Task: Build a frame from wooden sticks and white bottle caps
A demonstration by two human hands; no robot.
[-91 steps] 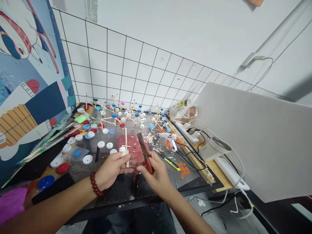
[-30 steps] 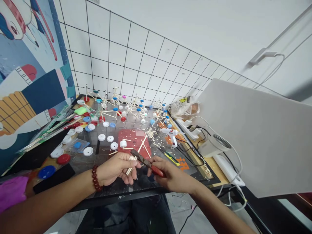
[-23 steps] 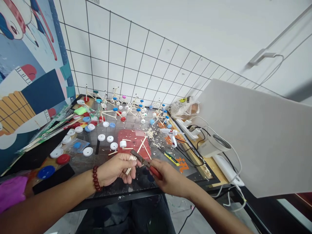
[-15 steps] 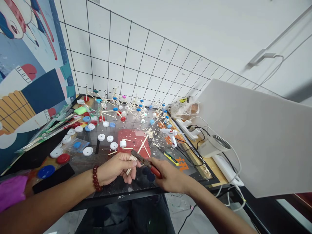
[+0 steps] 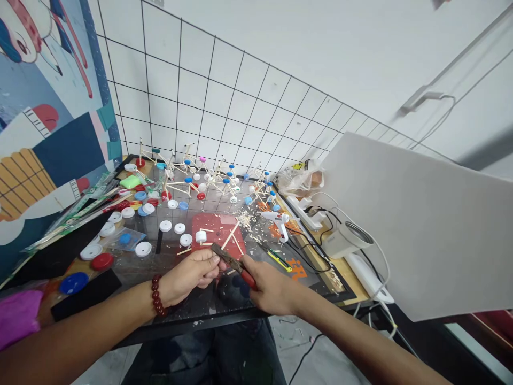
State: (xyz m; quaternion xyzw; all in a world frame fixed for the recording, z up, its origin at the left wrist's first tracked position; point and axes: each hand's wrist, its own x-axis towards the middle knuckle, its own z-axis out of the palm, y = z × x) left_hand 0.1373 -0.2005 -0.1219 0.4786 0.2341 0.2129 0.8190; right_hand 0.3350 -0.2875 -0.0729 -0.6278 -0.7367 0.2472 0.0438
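Observation:
My left hand (image 5: 195,274) wears a dark red bead bracelet and is closed, thumb and forefinger pinched on a thin wooden stick (image 5: 231,234). Most of what lies inside the fist is hidden. My right hand (image 5: 272,286) grips pliers (image 5: 226,256) with red handles and worn metal jaws. The jaws lie at my left fingertips, across the stick's near end; whether they bite on it I cannot tell. Beyond them, a red mat (image 5: 210,222) carries short sticks and a white bottle cap (image 5: 201,236).
Several stick-and-cap structures (image 5: 226,181) stand along the back. Loose white caps (image 5: 143,249) lie left. To the right are a white glue gun (image 5: 278,222), a yellow utility knife (image 5: 280,261), wood chips (image 5: 246,219), a power strip (image 5: 306,211) and cables.
My left fingers have curled in more, and the stick ends that showed below them are now hidden. The pliers have shifted slightly left and up. The view has moved a little.

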